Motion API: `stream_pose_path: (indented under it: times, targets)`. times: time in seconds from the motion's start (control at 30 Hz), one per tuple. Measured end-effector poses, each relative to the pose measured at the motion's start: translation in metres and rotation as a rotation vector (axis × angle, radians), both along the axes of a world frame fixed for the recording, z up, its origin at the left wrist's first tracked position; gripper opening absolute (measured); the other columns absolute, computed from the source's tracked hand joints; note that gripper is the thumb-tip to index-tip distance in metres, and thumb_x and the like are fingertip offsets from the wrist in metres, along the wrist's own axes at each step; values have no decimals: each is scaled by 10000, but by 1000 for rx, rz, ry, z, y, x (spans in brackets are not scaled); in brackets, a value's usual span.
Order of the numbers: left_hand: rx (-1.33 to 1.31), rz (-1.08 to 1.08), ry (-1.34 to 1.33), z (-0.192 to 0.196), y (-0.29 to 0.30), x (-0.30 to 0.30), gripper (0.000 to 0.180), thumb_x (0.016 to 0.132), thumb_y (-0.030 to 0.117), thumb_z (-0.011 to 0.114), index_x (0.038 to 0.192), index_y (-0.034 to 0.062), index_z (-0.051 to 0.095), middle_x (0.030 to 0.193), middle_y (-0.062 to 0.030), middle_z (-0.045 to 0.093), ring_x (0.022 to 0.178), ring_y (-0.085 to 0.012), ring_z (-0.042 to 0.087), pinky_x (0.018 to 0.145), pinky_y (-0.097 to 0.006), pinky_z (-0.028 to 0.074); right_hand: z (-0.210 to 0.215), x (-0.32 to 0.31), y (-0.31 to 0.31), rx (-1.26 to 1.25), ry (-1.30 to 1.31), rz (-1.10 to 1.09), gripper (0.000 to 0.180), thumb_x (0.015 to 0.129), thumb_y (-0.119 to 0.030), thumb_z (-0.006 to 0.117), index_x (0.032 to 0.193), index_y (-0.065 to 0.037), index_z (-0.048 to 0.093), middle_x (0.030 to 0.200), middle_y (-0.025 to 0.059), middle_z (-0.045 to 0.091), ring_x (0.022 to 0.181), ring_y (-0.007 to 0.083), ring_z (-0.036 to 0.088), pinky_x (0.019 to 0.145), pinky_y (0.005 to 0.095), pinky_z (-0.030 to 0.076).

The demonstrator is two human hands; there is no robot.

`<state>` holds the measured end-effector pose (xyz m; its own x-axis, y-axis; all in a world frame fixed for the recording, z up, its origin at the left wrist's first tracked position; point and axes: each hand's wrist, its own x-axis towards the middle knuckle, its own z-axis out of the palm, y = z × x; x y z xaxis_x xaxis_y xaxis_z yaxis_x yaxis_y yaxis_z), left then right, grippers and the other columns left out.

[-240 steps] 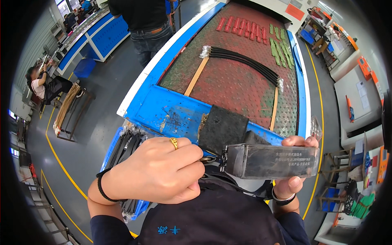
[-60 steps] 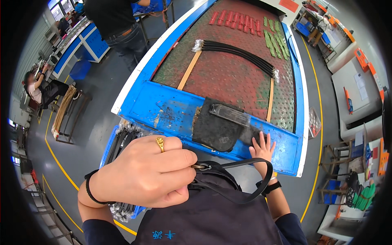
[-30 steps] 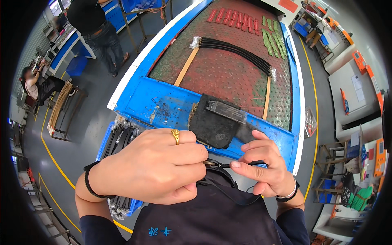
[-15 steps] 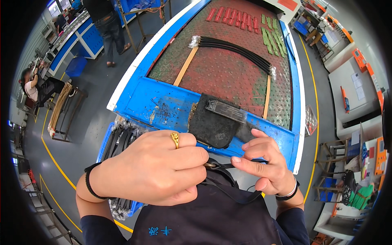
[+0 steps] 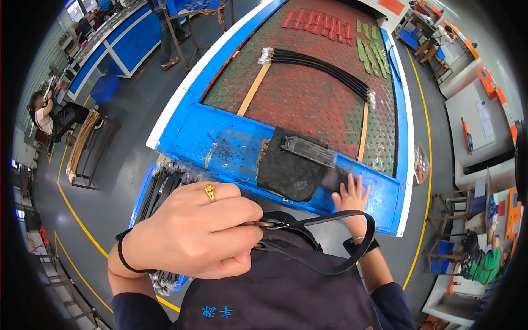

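Note:
My left hand point(image 5: 190, 228) is closed, knuckles up, around the end of a narrow black strap point(image 5: 330, 218). A brass-coloured metal ring point(image 5: 270, 224) shows beside its fingers. The strap loops out to the right and back over the dark apron point(image 5: 275, 291). My right hand point(image 5: 352, 199) is open, fingers spread, by the near edge of the blue tray point(image 5: 231, 143); it holds nothing, and the strap crosses in front of its wrist. Just left of these fingers lies a worn black pad point(image 5: 291, 179) with a clear, flat plastic piece point(image 5: 309, 151) on top.
Beyond the tray, a studded red-green bed point(image 5: 308, 104) carries a bundle of black straps point(image 5: 324, 69), wooden strips point(image 5: 256, 88), red pieces point(image 5: 319, 26) and green pieces point(image 5: 373, 55). A blue crate point(image 5: 144, 192) of black straps stands at left. Other people are farther off.
My right hand has let go of the strap and moved forward to the tray, fingers spreading. My left hand has shifted slightly left with the strap, whose loop now hangs wider.

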<state>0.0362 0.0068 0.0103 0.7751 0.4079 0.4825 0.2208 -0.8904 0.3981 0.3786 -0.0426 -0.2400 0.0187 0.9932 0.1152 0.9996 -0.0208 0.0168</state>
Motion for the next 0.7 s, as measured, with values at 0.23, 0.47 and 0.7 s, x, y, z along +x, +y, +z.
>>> stream_pose_path:
  times: [0.23,0.47,0.7]
  targets:
    - [-305,309,-69,-15,2,-9,200,562,32,575,748,6,644,764,-96,583,622,-200,540,579,-273,432,-1,-7,-6,20,134,-5,406,818,-314,565,1064,6,606,1401,158,315,1327,365,197,1034,595,99]
    - [-872,490,-533,-53,3,-36,224,833,186,547,872,-32,581,813,-56,496,607,-72,433,530,-198,331,-3,-8,-8,21,84,38,379,828,-342,555,1001,-17,640,1396,128,330,1334,356,175,1039,585,111]
    - [-884,532,-714,-62,-5,-51,144,845,152,545,827,10,529,804,-28,446,603,-56,407,522,-182,313,50,-14,54,316,404,160,497,726,-249,696,1144,-49,517,1197,139,499,1192,346,386,1012,498,248]
